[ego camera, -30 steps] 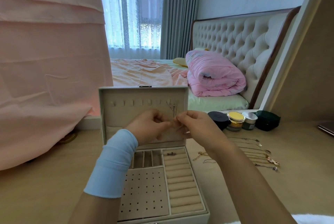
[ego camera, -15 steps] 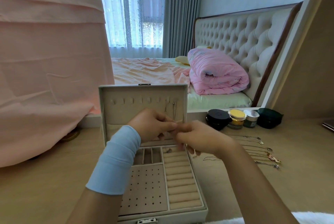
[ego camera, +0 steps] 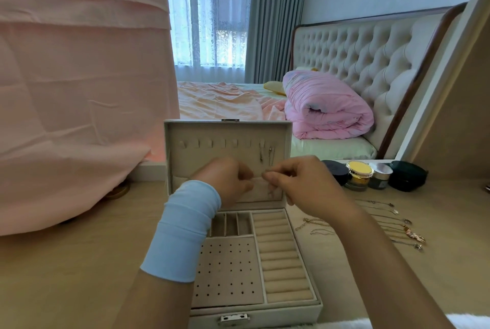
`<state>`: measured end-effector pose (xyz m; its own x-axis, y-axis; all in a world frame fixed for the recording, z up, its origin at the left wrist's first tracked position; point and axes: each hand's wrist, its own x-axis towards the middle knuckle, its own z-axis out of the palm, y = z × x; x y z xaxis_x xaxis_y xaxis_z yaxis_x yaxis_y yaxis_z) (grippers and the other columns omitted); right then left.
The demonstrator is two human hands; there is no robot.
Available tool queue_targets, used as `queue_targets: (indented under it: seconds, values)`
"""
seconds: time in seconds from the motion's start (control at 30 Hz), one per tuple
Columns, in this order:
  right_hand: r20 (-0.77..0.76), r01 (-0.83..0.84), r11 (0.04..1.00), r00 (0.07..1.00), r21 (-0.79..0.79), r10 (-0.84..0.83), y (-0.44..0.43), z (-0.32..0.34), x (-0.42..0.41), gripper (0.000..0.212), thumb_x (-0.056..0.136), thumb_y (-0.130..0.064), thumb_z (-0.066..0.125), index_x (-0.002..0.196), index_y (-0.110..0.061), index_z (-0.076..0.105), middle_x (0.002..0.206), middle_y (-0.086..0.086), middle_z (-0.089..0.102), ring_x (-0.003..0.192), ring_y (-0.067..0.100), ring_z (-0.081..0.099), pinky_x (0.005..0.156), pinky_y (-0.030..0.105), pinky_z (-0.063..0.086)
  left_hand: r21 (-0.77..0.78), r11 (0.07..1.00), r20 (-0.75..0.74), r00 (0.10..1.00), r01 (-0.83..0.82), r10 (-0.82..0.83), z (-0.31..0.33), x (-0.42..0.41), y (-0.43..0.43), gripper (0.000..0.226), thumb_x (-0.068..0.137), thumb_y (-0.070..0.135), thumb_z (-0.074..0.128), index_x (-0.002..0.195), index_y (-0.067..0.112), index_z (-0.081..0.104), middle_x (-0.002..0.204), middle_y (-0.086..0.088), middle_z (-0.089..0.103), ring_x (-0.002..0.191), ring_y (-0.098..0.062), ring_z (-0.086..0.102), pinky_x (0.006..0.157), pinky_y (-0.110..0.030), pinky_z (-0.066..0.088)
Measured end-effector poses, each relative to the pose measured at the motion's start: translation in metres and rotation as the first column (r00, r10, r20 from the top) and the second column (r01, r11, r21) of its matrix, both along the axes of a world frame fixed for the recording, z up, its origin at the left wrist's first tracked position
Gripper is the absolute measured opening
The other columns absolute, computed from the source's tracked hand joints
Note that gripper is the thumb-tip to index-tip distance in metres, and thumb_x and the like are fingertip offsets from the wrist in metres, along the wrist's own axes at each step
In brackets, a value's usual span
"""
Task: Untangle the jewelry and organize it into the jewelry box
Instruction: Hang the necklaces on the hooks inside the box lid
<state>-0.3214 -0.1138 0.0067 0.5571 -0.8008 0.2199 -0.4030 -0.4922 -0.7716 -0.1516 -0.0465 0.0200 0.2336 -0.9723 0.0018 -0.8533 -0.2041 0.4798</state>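
Head view: untangling is judged under way; each grip, left hand (ego camera: 228, 180) and right hand (ego camera: 301, 186), is pinched narrow, contents too fine to tell. Hooking into the open cream fabric-lined jewelry box (ego camera: 204, 160) is called for next.

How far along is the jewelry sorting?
Done: two chains hang on hooks in the jewelry box lid. In hand: the left hand and right hand seem to pinch something too fine to see. Left: several necklaces lie loose beside the box; the visible ring rolls look bare.
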Motion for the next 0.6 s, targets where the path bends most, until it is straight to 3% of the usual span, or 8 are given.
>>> queue_targets:
  seconds: [0.13,0.27,0.33,0.5,0.6]
  values:
    - [0.047,0.018,0.996,0.999,-0.092,-0.014,-0.002,0.013,0.007,0.018,0.095,-0.024,0.068,0.08,-0.023,0.077,0.079,-0.009,0.075,0.05,-0.01,0.056,0.064,0.018,0.042,0.076,0.997,0.143,0.99,-0.002,-0.009,-0.002,-0.006,-0.004,0.029,0.092,0.035,0.057,0.119,0.029,0.066,0.123,0.002,0.063,0.106,-0.021,0.06,0.094,-0.035,0.049]
    - [0.044,0.022,0.986,0.999,-0.163,-0.015,-0.012,0.026,0.015,0.02,0.096,-0.023,0.067,0.079,-0.018,0.078,0.055,-0.022,0.064,0.047,-0.002,0.056,0.053,0.012,0.04,0.071,0.997,0.194,0.981,-0.025,0.011,-0.004,-0.008,-0.006,0.033,0.09,0.037,0.059,0.122,0.031,0.065,0.131,0.001,0.053,0.113,-0.022,0.057,0.098,-0.036,0.047]
    - [0.007,0.047,0.976,0.999,-0.213,-0.046,-0.017,0.027,0.021,0.02,0.095,-0.023,0.067,0.08,-0.016,0.079,0.054,-0.023,0.063,0.052,-0.001,0.058,0.056,0.013,0.041,0.072,0.997,0.179,0.984,-0.031,0.018,-0.004,-0.007,-0.005,0.034,0.09,0.037,0.059,0.122,0.031,0.064,0.13,0.002,0.056,0.112,-0.021,0.057,0.097,-0.036,0.048]
    - [-0.259,-0.005,0.961,0.963,-0.277,-0.069,-0.023,0.008,0.034,0.011,0.091,-0.028,0.069,0.091,-0.028,0.08,0.088,-0.011,0.075,0.086,0.009,0.067,0.082,0.034,0.055,0.07,0.997,0.157,0.988,-0.019,0.008,-0.003,-0.004,-0.002,0.031,0.089,0.037,0.059,0.118,0.029,0.065,0.119,0.002,0.065,0.106,-0.02,0.061,0.094,-0.036,0.051]
    - [-0.356,-0.017,0.947,0.928,-0.321,-0.104,-0.02,-0.003,0.03,0.015,0.091,-0.03,0.07,0.104,-0.035,0.077,0.101,-0.015,0.074,0.095,0.008,0.065,0.086,0.034,0.054,0.041,0.999,0.169,0.985,-0.033,0.025,-0.004,-0.004,-0.003,0.03,0.087,0.041,0.059,0.114,0.031,0.067,0.114,0.004,0.067,0.103,-0.019,0.062,0.091,-0.035,0.052]
